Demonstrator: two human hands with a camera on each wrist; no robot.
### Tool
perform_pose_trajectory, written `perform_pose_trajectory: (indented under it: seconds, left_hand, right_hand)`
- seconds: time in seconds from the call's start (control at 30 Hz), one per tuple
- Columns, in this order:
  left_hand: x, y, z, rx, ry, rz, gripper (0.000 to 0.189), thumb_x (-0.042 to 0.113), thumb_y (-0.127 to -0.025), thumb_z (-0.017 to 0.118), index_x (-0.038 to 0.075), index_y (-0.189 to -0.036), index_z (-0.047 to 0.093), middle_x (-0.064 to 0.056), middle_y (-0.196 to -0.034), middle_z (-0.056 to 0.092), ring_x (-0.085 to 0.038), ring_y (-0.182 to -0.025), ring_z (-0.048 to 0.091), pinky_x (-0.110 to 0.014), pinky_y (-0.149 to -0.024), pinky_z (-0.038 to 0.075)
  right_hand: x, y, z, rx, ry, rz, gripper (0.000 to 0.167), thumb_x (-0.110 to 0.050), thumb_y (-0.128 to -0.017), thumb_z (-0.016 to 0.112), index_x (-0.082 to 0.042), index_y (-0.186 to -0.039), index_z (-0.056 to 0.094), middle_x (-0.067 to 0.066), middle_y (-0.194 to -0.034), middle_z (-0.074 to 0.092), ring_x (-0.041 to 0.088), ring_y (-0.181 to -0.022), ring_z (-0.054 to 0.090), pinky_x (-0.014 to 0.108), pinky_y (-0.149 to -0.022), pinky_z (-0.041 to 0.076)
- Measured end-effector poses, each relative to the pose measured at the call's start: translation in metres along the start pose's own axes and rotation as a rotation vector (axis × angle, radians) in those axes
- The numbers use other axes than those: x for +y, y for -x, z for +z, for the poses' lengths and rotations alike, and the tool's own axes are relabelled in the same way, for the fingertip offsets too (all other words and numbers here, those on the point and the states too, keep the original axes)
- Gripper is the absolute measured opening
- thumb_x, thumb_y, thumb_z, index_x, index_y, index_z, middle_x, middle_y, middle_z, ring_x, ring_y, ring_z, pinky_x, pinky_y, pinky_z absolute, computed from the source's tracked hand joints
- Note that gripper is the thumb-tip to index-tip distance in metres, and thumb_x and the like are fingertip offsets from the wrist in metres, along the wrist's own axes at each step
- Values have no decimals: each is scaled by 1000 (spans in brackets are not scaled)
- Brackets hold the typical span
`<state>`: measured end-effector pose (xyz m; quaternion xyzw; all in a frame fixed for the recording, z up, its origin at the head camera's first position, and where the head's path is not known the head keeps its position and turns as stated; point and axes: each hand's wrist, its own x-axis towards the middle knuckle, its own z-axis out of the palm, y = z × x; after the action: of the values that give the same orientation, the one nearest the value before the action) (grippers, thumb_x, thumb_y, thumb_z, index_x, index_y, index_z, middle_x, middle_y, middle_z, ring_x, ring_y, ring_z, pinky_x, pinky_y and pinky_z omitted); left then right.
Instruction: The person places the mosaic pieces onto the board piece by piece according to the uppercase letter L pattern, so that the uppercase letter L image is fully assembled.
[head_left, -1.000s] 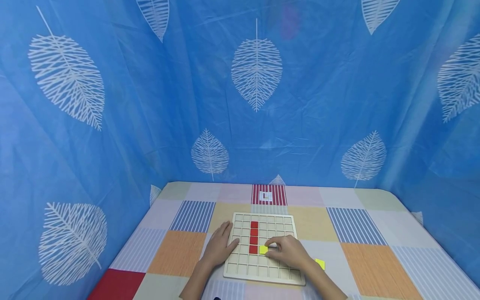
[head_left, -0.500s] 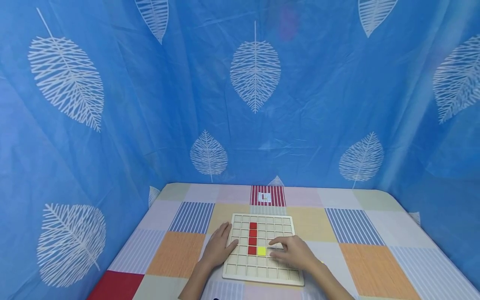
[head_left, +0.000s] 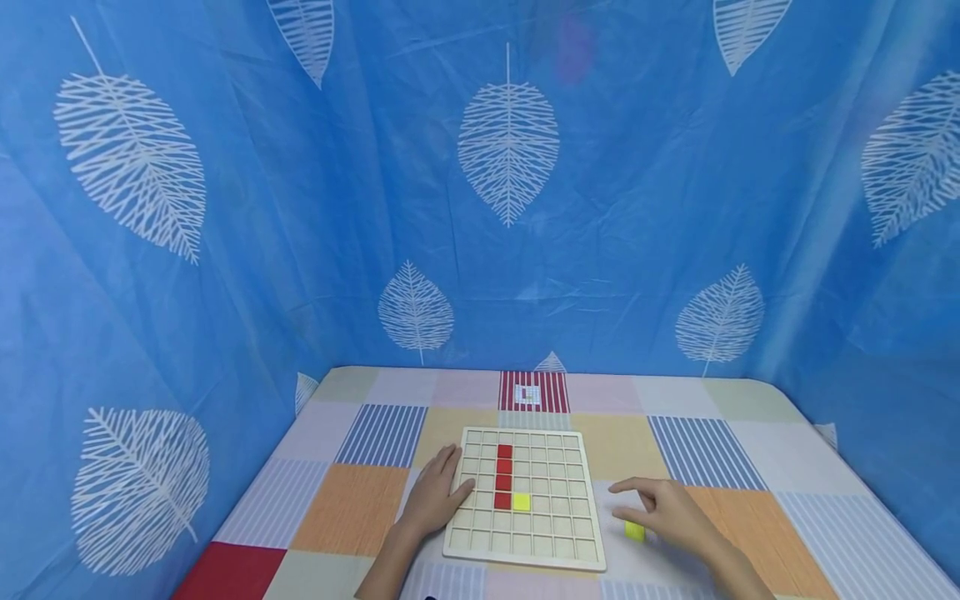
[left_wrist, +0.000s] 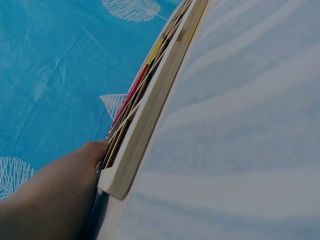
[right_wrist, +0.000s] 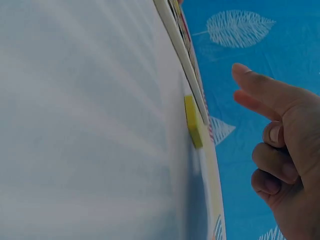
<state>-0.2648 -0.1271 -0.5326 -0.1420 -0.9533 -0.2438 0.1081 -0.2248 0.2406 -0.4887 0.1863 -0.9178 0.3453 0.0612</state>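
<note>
A pale wooden grid board (head_left: pixel 555 533) lies on the table. In one of its columns several red square tiles (head_left: pixel 503 482) form a vertical line, and a yellow square tile (head_left: pixel 521 502) sits just right of the lowest one. My left hand (head_left: pixel 432 493) rests at the board's left edge, fingers stretched out and thumb on the rim. Right of the board, my right hand (head_left: pixel 671 515) hovers with index finger and thumb apart and nothing between them. Just below those fingertips a loose yellow tile (head_left: pixel 634 532) lies on the cloth, partly covered by the hand in the head view.
A patchwork-patterned cloth (head_left: pixel 375 508) covers the table. At the far side lies a small card (head_left: pixel 527 395) printed with a grid and coloured squares. Blue curtains (head_left: pixel 622 208) with white leaf prints stand behind and at both sides.
My right hand has let go of the yellow tile on the board and moved right, to above the loose yellow tile. The left hand stays at the board's edge.
</note>
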Motion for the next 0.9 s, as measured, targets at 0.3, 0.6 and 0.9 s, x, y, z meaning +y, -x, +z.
perform_pose_trajectory:
  seconds: [0.3, 0.6, 0.9]
  left_hand:
    - [-1, -1, 0, 5, 2, 6, 64, 41, -92, 51, -3, -137, 40, -19, -142, 35, -37, -129, 34, -50, -102, 32]
    - [-1, -1, 1, 2, -1, 3, 64, 42, -92, 51, -2, -137, 40, -19, -142, 35, -37, -129, 34, -50, -102, 32]
    - [0, -1, 0, 3, 6, 5, 63, 40, -92, 51, -2, -137, 40, -18, -142, 35, -37, -129, 34, -50, -102, 32]
  right_hand:
    - [16, 19, -11, -75, 59, 2, 40, -47, -71, 74, -21, -100, 71, -15, -51, 31, -1, -46, 25, 16, -42, 28]
    - [27, 23, -8, -106, 84, 55, 34, -47, -71, 74, -23, -96, 72, -14, -51, 32, 0, -46, 25, 17, -43, 28]
    - [29, 17, -8, -71, 51, 50, 29, -42, -74, 74, -23, -96, 71, -14, -51, 33, -1, -45, 27, 17, -42, 28]
